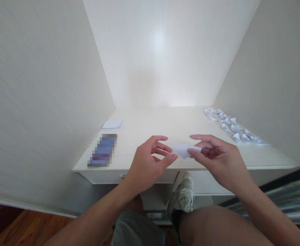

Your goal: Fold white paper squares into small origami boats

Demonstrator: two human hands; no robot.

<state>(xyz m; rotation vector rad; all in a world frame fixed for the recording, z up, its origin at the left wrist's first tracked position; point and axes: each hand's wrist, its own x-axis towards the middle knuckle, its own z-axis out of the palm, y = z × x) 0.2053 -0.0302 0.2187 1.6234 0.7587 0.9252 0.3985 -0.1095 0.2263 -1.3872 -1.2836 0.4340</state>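
A: Quick q: what's the R hand (pixel 221 155) doing?
B: Gripping the paper piece (pixel 182 150), thumb on the near side, fingers behind. Prob. held that way b/c it's small & light, so fingertips give better ctrl than a full fist.
A: & the L hand (pixel 150 164)?
B: Loosely curled, fingers apart. Thumb & fingertips sit right at the paper's L end. Can't tell if they're pinching it or just touching. Looks like they're there to steady that end, imo.
A: Why's the other stuff at the sides?
B: My guess: to leave the middle of the desk (pixel 152 119) free for handwork. Stack of flat sheets (pixel 112 124) is back L, w/ a pixelated device (pixel 104 150), prob. a phone, nearer the front edge. Folded paper bits (pixel 235 128) lie in loose rows on the R, along the R wall (pixel 268 85), likely grouped so they don't mix w/ the flat ones.
A: So where's the paper piece vs. the hands, exactly?
B: Btwn them, above the desk's front edge. Its R part is inside the R hand's pinch, L tip just at the L fingertips. Well apart from the folded bits & the stack.
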